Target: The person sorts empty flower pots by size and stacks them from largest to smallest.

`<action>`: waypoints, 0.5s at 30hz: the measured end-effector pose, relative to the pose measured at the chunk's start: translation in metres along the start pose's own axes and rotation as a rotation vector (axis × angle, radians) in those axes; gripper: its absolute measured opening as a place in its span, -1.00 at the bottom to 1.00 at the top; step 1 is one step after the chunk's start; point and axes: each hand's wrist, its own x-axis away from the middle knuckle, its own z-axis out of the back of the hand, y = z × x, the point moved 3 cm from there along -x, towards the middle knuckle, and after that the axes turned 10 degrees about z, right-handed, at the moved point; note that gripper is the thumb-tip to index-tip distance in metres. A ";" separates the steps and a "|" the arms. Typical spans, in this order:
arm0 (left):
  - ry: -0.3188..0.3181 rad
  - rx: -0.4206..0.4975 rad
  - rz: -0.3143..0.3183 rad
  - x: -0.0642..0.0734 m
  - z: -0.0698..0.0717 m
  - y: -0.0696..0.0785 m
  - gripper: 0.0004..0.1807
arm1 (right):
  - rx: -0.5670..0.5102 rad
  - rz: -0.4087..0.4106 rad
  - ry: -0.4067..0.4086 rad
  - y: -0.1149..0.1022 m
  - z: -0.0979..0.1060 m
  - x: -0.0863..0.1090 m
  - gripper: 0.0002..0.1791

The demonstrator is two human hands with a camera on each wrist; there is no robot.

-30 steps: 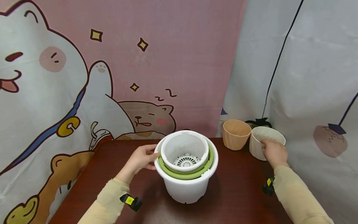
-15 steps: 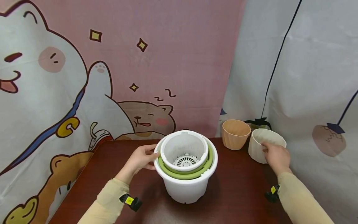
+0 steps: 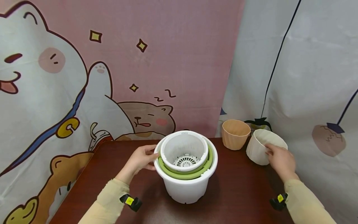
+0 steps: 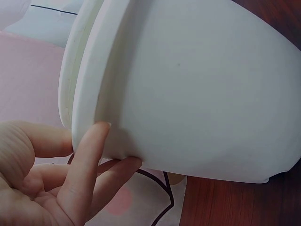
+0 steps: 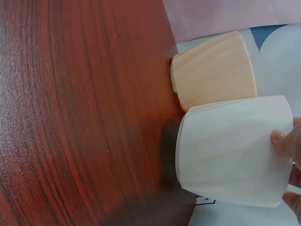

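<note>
In the head view a large white flower pot (image 3: 185, 190) stands upright, with a green pot (image 3: 186, 176) nested in it and a smaller white pot (image 3: 183, 143) with a slotted bottom innermost. My left hand (image 3: 141, 158) holds the big pot's left rim, thumb on top and fingers underneath; the left wrist view shows those fingers (image 4: 91, 146) against the rim and outer wall. At the far right my right hand (image 3: 282, 161) pinches the near rim of a cream flower pot (image 3: 255, 151), which leans to one side. The right wrist view shows the thumb on the cream pot's outside (image 5: 230, 155).
A peach pot (image 3: 236, 140) stands close beside the cream one, to its left. Behind them something dark and green (image 3: 258, 124) is mostly hidden. The brown table (image 3: 232, 193) meets a printed cloth backdrop (image 3: 195, 77) at the back and right.
My right hand has come a little toward me and to the right. The cream pot has shifted slightly nearer and gone from upright to tilted. My left hand and the nested pots stay put.
</note>
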 end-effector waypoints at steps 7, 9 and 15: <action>-0.003 -0.003 -0.008 0.001 0.000 0.001 -0.47 | -0.005 -0.001 0.034 -0.007 0.015 0.001 -0.69; -0.004 -0.004 -0.011 0.001 0.001 0.001 -0.47 | -0.009 0.005 0.054 -0.010 0.020 0.001 -0.69; 0.001 -0.007 -0.012 0.001 0.001 0.000 -0.49 | -0.016 0.035 0.115 -0.020 0.034 0.000 -0.69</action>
